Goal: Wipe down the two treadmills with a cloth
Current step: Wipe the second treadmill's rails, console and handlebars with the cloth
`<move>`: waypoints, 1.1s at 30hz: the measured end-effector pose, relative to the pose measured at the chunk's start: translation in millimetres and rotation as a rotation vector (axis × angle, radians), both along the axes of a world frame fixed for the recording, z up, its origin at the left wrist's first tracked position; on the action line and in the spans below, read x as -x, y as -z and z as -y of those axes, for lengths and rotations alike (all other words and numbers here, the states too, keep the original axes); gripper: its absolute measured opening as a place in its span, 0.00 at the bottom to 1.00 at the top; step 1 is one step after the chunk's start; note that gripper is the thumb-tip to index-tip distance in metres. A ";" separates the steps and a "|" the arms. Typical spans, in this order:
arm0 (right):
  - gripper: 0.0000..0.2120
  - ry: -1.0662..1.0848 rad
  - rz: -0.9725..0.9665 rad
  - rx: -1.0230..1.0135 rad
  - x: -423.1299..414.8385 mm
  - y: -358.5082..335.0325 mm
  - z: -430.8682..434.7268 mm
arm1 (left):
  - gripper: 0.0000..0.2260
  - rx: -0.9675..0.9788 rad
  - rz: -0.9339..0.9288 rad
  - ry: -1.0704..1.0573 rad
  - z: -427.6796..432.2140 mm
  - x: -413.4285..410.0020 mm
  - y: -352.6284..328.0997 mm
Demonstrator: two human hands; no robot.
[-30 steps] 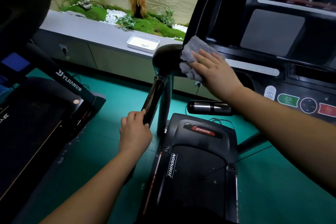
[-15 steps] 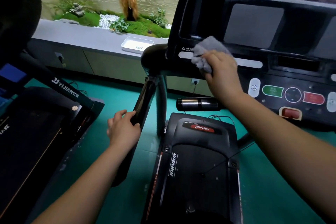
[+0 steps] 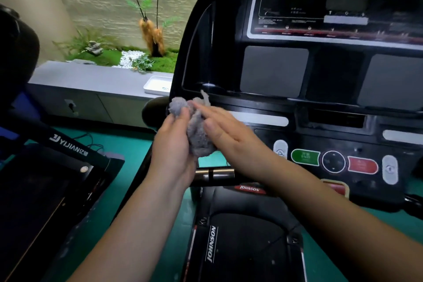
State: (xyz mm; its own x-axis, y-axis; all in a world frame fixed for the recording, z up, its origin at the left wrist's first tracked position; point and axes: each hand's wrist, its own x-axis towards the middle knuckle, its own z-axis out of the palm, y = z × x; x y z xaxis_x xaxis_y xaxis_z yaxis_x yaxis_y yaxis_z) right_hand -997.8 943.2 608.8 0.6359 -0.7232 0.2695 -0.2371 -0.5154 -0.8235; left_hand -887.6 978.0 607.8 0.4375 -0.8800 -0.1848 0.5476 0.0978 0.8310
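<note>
1. The left hand (image 3: 171, 144) grips the grey cloth (image 3: 199, 142), fingers curled round it
2. The right hand (image 3: 231, 137) lies against the cloth, fingers nearly straight
3. The cloth is before the lower left corner of the treadmill console (image 3: 274, 71)

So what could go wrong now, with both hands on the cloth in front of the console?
1. The green button sits near the right hand; a wipe across it might start the belt, if power is on.
2. The cloth is bunched between the left hand and the flat right hand; it could slip and fall onto the belt.
</note>
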 end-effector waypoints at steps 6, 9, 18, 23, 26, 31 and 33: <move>0.13 0.519 -0.240 0.504 83.9 26.1 44.1 | 0.17 0.080 1.036 -0.403 44.9 -25.1 -4.1; 0.11 0.552 -0.266 0.630 100.0 48.1 48.6 | 0.21 -0.010 1.603 -0.119 74.2 -29.5 30.1; 0.14 0.613 -0.304 0.674 87.0 51.7 52.7 | 0.18 0.311 1.755 -0.092 82.5 -12.4 60.9; 0.17 0.624 -0.352 0.650 80.2 46.4 56.6 | 0.20 -0.087 1.486 -0.266 73.2 -56.8 72.4; 0.18 0.641 -0.350 0.655 78.7 47.6 56.1 | 0.22 -0.191 1.502 -0.228 74.5 -67.3 70.3; 0.17 0.663 -0.345 0.673 81.0 50.9 57.5 | 0.25 -0.213 1.585 -0.166 111.3 -66.8 44.2; 0.17 0.658 -0.347 0.682 80.8 52.1 58.1 | 0.26 -0.165 1.569 -0.135 132.1 -73.1 28.0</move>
State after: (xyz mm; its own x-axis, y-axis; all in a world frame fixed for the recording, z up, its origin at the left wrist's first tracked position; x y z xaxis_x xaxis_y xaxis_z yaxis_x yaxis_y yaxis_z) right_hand -1078.6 885.0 556.7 0.2881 -0.7190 0.6325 -0.8142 -0.5316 -0.2333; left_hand -814.4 845.8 579.8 0.3480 -0.8372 0.4218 -0.8353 -0.0727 0.5449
